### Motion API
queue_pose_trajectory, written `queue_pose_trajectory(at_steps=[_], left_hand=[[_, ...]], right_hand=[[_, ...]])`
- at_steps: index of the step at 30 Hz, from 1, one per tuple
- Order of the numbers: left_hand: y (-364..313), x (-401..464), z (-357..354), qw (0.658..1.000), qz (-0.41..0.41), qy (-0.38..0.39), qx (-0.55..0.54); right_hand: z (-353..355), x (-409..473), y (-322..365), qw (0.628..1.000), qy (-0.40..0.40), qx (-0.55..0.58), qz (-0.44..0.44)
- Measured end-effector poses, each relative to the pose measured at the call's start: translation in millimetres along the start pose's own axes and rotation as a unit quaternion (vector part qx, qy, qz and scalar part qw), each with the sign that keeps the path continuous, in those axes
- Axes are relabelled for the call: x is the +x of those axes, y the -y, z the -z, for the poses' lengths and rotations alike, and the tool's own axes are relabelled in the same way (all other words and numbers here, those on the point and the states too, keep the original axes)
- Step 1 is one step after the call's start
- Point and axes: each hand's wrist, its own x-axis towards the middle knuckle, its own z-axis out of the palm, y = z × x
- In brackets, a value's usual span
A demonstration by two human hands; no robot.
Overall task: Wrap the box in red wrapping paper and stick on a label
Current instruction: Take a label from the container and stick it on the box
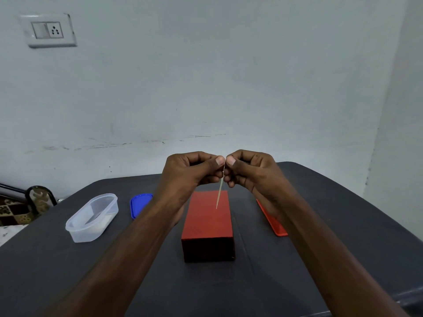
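A red-wrapped box (207,225) stands lengthwise on the dark table (137,271), straight in front of me. Above its far end both hands meet at the fingertips. My left hand (192,170) and my right hand (249,170) pinch the top of a thin pale label (220,193), seen edge-on, which hangs down towards the box top without touching it. Whether it is a label with its backing or a single sheet I cannot tell.
A clear plastic container (92,217) stands at the left, with a blue lid (139,204) lying beside it. A flat red-orange lid (273,221) lies to the right of the box, partly behind my right forearm. A wall rises behind the table.
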Motion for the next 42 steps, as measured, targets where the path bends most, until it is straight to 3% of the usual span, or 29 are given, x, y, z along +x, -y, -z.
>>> queue_pose_trajectory(at_steps=[42], left_hand=[[7.0,2.4,-2.8,1.000,-0.006,-0.017,0.013]], right_hand=[[0.8,-1.1,-3.7,1.000,-0.008,0.018,-0.007]])
